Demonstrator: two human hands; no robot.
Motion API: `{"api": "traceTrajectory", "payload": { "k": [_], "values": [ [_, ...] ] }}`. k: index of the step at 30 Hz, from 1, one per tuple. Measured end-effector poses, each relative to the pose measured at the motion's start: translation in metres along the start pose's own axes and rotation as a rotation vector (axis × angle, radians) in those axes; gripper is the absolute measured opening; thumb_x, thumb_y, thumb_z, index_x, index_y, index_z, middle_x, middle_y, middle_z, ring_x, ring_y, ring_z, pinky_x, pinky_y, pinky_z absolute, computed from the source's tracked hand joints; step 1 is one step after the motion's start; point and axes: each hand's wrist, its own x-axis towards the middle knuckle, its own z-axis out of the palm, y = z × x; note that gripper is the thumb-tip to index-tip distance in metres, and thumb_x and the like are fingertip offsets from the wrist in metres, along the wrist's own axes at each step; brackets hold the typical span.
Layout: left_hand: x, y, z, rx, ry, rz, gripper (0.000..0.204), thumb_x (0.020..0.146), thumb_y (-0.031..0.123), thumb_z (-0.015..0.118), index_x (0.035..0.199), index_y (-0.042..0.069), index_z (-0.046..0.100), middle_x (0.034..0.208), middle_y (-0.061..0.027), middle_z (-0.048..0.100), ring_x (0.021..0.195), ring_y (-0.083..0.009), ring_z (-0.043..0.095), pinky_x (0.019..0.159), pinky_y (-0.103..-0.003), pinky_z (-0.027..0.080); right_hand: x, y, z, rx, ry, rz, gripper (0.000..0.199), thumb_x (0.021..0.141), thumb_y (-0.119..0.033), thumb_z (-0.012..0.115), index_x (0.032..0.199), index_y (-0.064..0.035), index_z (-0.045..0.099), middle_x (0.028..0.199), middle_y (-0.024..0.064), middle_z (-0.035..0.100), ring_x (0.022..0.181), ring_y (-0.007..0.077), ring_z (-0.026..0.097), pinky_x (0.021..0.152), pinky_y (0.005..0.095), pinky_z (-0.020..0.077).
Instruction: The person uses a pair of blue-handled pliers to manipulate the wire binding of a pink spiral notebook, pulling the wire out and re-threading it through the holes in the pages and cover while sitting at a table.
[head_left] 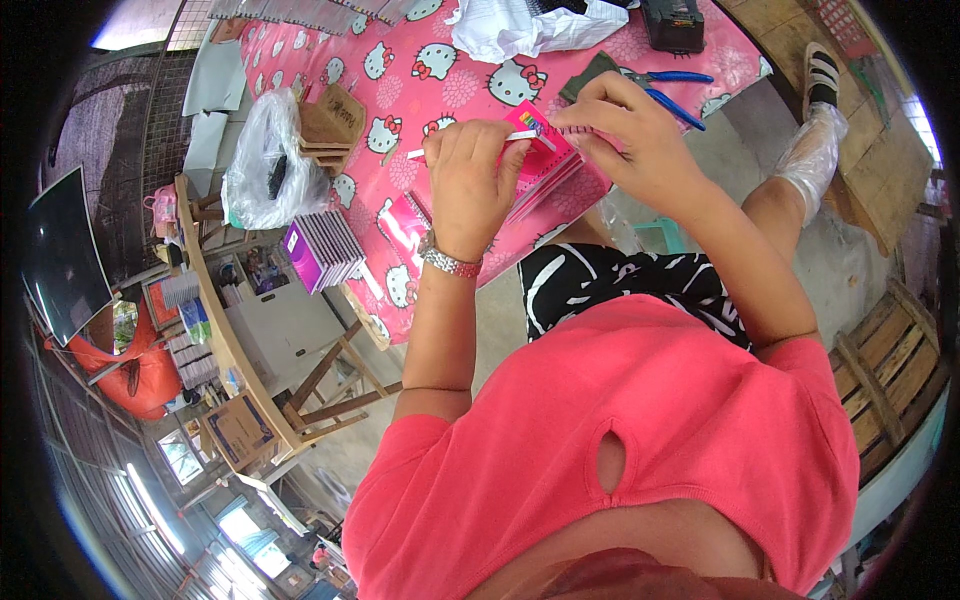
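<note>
Holding the pink notebook over the worktop's near edge, the left hand is closed around its cover and a thin white stick; the right hand pinches the spiral binding. Short, steady feeds suit best. Blue-handled pliers lie nearby; free space remains leftward.

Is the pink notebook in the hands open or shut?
Shut: the pink notebook shows its cover, pages stacked edge-on, pinched between left hand and right hand.

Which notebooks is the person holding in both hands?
The pink notebook stack at the table's edge, between the left hand and right hand. The purple stack and the pink notebook lie untouched further left.
</note>
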Motion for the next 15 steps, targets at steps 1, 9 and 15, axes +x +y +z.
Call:
{"api": "traceTrajectory", "payload": {
  "k": [1,9,15],
  "values": [
    [0.001,0.0,0.001,0.006,0.019,0.02,0.016,0.087,0.02,0.068,0.098,0.009,0.064,0.094,-0.0069,0.064,0.091,-0.0268,0.057,0.084,-0.041,0.036,-0.001,0.0,0.002,0.0,-0.001,-0.001,0.026,0.079,-0.003,0.068,0.104,-0.0111,0.07,0.091,0.0088,0.059,0.085,0.0258,0.062,0.074,0.0346,0.0505],
    [0.0,0.011,-0.003,-0.041,0.016,0.014,0.021,0.084,0.013,0.069,0.103,0.007,0.062,0.101,-0.0085,0.065,0.096,-0.0278,0.058,0.09,-0.041,0.036,0.0,-0.013,-0.006,0.055,-0.207,0.132,0.034,0.091,-0.012,0.062,0.125,-0.0095,0.06,0.108,0.0114,0.059,0.091,0.0253,0.062,0.076,0.0346,0.0501],
    [-0.001,0.014,-0.006,0.002,-0.059,0.071,0.03,0.08,0.008,0.069,0.108,0.007,0.059,0.102,-0.0079,0.064,0.097,-0.0278,0.058,0.092,-0.041,0.036,0.003,-0.028,-0.005,0.003,-0.219,0.133,0.038,0.092,-0.012,0.06,0.129,-0.007,0.055,0.11,0.0143,0.06,0.091,0.026,0.062,0.07,0.0345,0.0503]
  ]
}}
